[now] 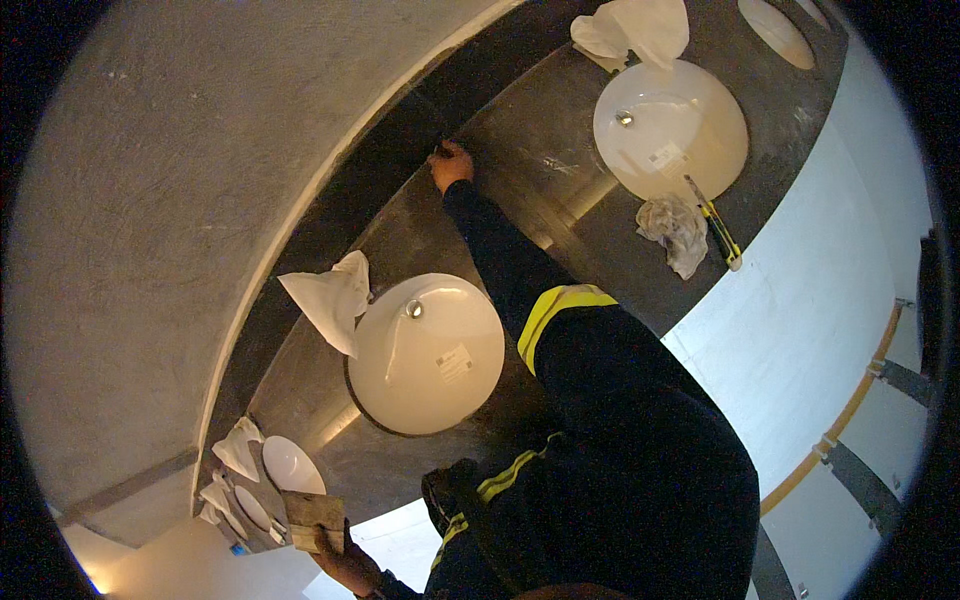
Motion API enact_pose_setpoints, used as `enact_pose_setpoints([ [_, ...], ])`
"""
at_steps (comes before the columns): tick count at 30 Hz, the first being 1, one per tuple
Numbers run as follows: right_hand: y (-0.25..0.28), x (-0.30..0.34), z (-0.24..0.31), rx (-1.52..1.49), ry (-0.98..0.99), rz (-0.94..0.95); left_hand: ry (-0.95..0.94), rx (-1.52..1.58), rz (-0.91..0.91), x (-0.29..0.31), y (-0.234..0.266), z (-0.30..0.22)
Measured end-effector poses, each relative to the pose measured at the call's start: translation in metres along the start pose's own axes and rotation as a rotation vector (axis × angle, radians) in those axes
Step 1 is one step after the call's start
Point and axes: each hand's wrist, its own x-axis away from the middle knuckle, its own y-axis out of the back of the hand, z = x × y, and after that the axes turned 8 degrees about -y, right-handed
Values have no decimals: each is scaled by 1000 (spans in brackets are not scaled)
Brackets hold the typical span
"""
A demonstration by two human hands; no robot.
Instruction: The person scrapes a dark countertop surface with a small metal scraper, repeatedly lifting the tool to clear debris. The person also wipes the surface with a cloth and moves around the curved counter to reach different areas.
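My right hand (pixel 452 165) reaches across the dark stone counter (pixel 520 190), touching the seam where it meets the dark upright strip (pixel 375 165) along the wall. Its fingers are curled together; whatever they may pinch is too small to tell. My left hand (pixel 340 562), low on the left, grips a flat, tan, smeared rectangular piece (pixel 315 512) by its edge. Between my arms lies a round white washbasin (pixel 427 350) with a metal drain and a label inside. White sheeting (pixel 335 295) lies against its far-left rim.
Another washbasin (pixel 672 130) sits farther right, with white sheeting (pixel 640 30) behind it. Beside its near rim lie crumpled paper (pixel 675 232) and a yellow-black utility knife (pixel 715 225), blade out. Smaller-looking basins (pixel 292 465) continue at left. A grey plastered wall (pixel 220 130) rises behind.
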Motion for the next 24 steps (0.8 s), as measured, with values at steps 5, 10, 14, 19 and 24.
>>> enact_pose_setpoints([
  [5,12,-8,-8,-25,120,29,33,-35,15,-5,-1,13],
  [10,29,22,22,-23,233,-85,68,23,-49,0,-9,-4],
  [14,32,31,44,19,159,25,68,110,-42,-2,-14,-8],
  [19,39,44,44,-36,208,142,130,137,-19,3,-16,0],
  [24,31,31,48,-68,269,-17,81,-40,58,2,-16,-1],
])
